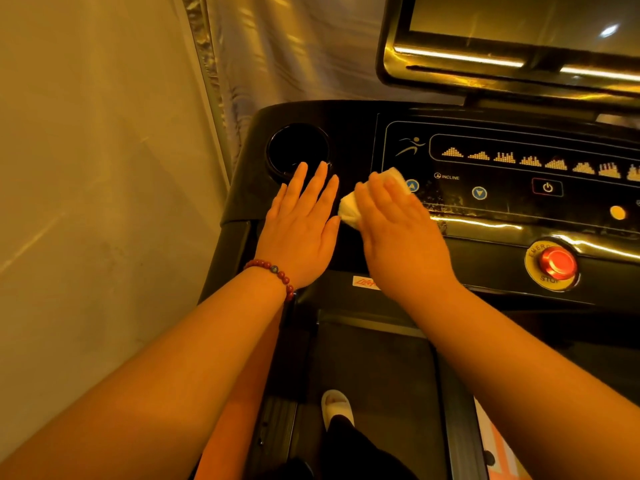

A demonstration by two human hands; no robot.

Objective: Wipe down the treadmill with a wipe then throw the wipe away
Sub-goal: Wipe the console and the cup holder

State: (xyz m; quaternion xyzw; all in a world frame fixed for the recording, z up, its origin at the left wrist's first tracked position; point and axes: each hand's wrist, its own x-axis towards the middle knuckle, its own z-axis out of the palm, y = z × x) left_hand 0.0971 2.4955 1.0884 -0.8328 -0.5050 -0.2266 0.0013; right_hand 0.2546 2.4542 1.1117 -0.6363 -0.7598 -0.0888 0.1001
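Head view. Left hand (301,223) flat on the treadmill console (349,133), fingers straight and released, tips at the rim of the round cup holder (298,150) at its 12 o'clock. Beaded bracelet (273,270) on that wrist. Right hand (398,230) just beside at 3 o'clock, fingers near straight, pressing the white wipe (349,211) onto the console. The wipe shows past the fingertips and on the thumb side. Red stop button (556,263) at 4 o'clock.

Pale curtain (273,46), white slipper (336,405)
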